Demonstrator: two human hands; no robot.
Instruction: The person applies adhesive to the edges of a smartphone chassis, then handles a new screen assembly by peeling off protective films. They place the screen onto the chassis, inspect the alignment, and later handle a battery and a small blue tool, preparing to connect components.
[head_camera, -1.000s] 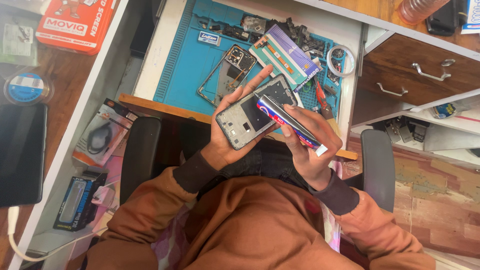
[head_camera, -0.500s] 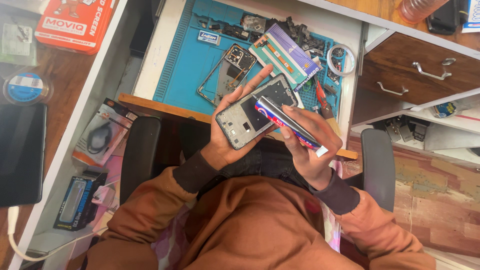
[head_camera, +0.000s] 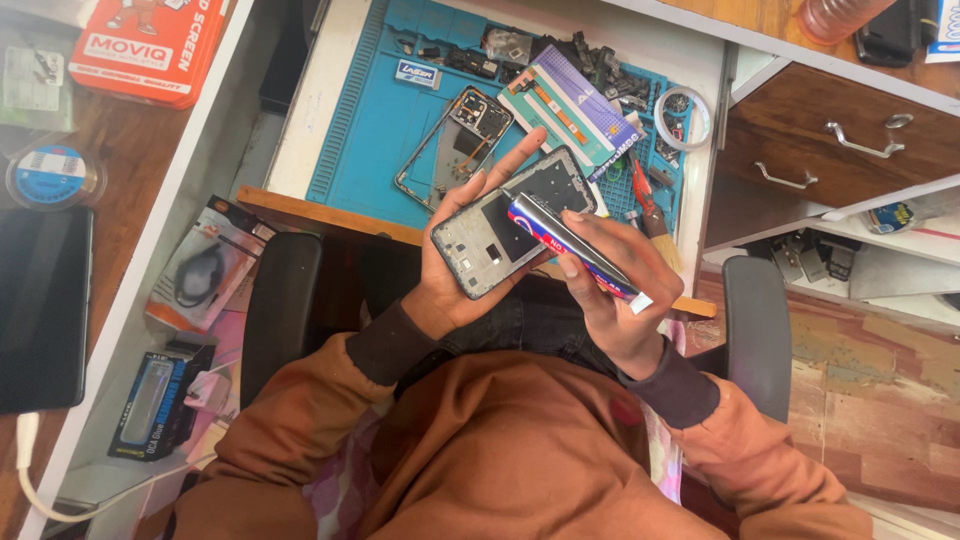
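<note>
Your left hand (head_camera: 455, 270) cups a grey phone frame (head_camera: 512, 222) from below, fingers curled up round its edge, holding it just in front of the near edge of the blue work mat (head_camera: 370, 130). Your right hand (head_camera: 610, 290) grips a tube (head_camera: 575, 245) with a red and blue label and a white end, its tip resting on the frame. On the mat, just beyond the frame, lies a second opened phone body (head_camera: 455, 140), and beside that a long flat package (head_camera: 570, 110) in purple, teal and white. A roll of clear tape (head_camera: 684, 104) sits at the mat's right edge. Far left of the mat lie a red box (head_camera: 145, 45) with white lettering, a round blue-labelled disc (head_camera: 47, 172) and a dark tablet (head_camera: 40, 305).
</note>
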